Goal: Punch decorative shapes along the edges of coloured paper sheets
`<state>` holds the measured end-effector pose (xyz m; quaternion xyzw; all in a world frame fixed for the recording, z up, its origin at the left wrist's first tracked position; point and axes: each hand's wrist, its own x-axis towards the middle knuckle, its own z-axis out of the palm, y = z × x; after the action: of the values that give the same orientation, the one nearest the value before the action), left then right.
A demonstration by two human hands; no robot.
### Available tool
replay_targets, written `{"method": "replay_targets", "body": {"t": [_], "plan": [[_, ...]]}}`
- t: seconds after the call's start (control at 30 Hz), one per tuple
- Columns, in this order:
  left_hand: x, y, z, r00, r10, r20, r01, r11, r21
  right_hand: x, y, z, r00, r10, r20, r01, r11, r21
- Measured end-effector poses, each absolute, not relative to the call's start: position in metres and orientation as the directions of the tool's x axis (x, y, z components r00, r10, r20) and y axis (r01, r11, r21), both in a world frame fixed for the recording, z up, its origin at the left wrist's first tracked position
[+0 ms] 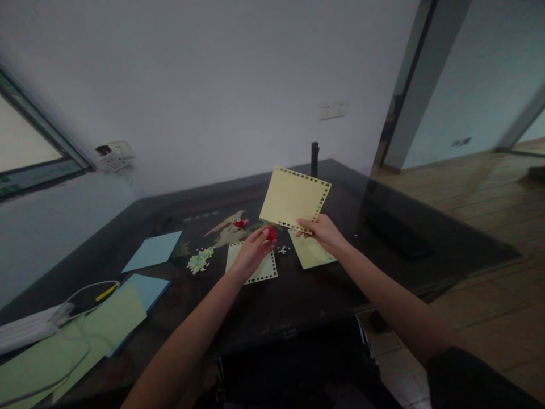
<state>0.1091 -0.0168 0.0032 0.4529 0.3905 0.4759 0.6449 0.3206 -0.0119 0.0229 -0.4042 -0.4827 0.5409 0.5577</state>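
My right hand [320, 232] pinches the lower right corner of a pale yellow sheet of paper [293, 199], raised and tilted above the table. Small shaped holes run along several of its edges. In my left hand [254, 253] is a small red paper punch [271, 232], partly hidden by the fingers, just below the sheet's lower left corner. Beneath that hand lies another hole-edged sheet [264, 269]. A plain yellow sheet [313, 251] rests under my right hand. Behind my left hand stands a second small red punch [239, 223].
Paper cut-outs are heaped [200, 260] on the dark table [293, 301]. Blue sheets [154, 250] and green-yellow sheets [102, 318] lie left, near a white power strip [34, 326] with a cable. A black upright object [314, 159] stands at the back; a dark flat object [398, 234] lies right.
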Motion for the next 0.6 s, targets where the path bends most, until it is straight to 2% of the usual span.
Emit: {"method": "replay_targets", "body": {"t": [0.17,0.33,0.6], "plan": [[0.115,-0.037,0.009,0.266,0.948,-0.174,-0.365,0.266,0.892,0.315,-0.021,0.018,-0.07,0.996,0.05,-0.247,0.031,-0.969],[0.119,-0.046,0.012,0.263,0.956,-0.131,-0.348,0.22,0.911,0.312,-0.024,0.014,-0.051,0.996,0.077,-0.258,0.062,-0.964],[0.123,-0.052,0.017,0.222,0.975,-0.028,-0.343,0.105,0.933,0.31,-0.028,0.019,-0.017,0.978,0.208,-0.095,0.205,-0.974]]}}
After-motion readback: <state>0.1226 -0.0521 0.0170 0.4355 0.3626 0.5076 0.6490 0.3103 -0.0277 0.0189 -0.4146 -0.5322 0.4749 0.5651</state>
